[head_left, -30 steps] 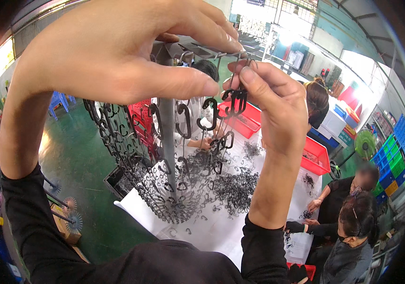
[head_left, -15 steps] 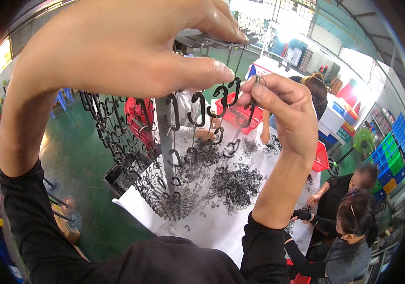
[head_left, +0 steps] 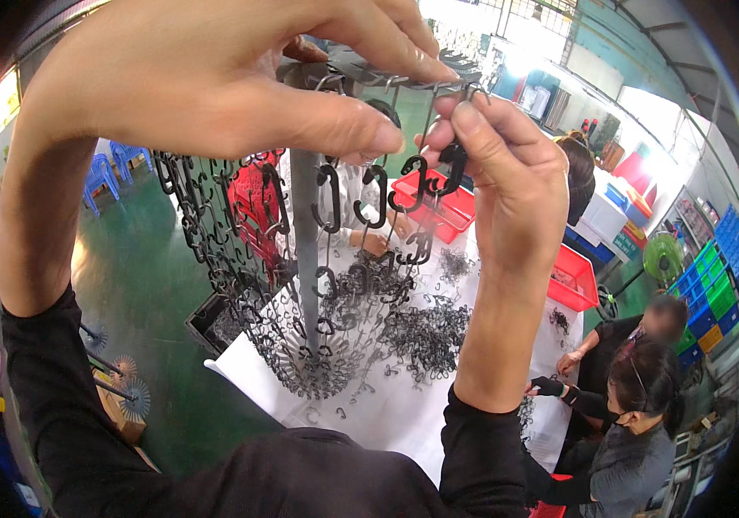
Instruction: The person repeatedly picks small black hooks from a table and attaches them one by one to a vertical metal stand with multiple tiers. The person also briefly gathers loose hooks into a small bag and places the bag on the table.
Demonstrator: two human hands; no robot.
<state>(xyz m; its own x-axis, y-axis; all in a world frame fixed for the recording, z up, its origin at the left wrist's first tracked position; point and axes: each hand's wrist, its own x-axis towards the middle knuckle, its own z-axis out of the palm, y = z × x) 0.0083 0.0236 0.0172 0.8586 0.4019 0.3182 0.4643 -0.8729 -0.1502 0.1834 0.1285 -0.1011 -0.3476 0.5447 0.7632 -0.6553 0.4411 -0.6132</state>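
A round metal rack [head_left: 348, 67] tops a grey pole [head_left: 305, 216]. Wire strands with black carabiner-like clips [head_left: 326, 198] hang all around it. My left hand [head_left: 240, 95] reaches over the rack, its index fingertip on the slotted rim and its thumb stretched out below, apart from it. At the rim's right side, my right hand [head_left: 507, 164] pinches the hooked top end of a wire [head_left: 471, 91] between thumb and fingers. A black clip [head_left: 454, 168] hangs right under those fingers. Whether the wire's hook sits on the rim cannot be made out.
Loose black clips [head_left: 425, 337] lie heaped on the white-covered table [head_left: 369, 432]. Red baskets [head_left: 572, 281] stand along its far side. Co-workers [head_left: 637, 414] work at the right edge, another person [head_left: 369, 233] behind the strands. A black crate [head_left: 214, 324] sits left of the table.
My right hand has risen with the wire to the rack's rim. The hanging clips have shifted slightly, and my left thumb has moved a little to the left.
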